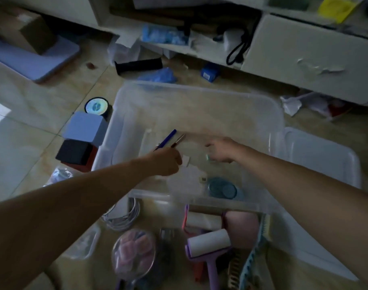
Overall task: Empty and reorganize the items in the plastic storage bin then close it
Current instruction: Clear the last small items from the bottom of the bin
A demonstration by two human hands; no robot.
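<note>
- The plastic storage bin (199, 97) sits on the floor (32, 126) straight ahead, and both arms reach over its near rim, so both hands work inside it at once.
- The left hand (168, 162) is curled round a blue pen (166, 140) and a thinner red-handled tool (177, 141), which stick up and away from its knuckles. Holding the two together probably lets the small things come out in one handful.
- The right hand (220, 151) is low over the bin's bottom, just right of the left hand and apart from it. Its fingers bend down toward a small greenish piece (208, 158); blur hides whether they have it, so I cannot tell.
- Nearer than both hands, inside the bin, lie a white scrap (187, 176) and a round blue lid-like disc (222, 188). Little else remains, so the emptying looks nearly done.
- Below the wrists, outside the bin's near wall, lie things seemingly taken out: a coiled white cable (124, 218), a clear pouch of pink items (135, 250), a purple lint roller (208, 241) and a comb (256, 248), kept close, likely for easy return.
- Right of the right forearm, the bin's clear lid (325, 155) rests on the floor beside the bin, ready for closing.
- Left of the left hand, small boxes (84, 130) stand against the bin's outer wall.
</note>
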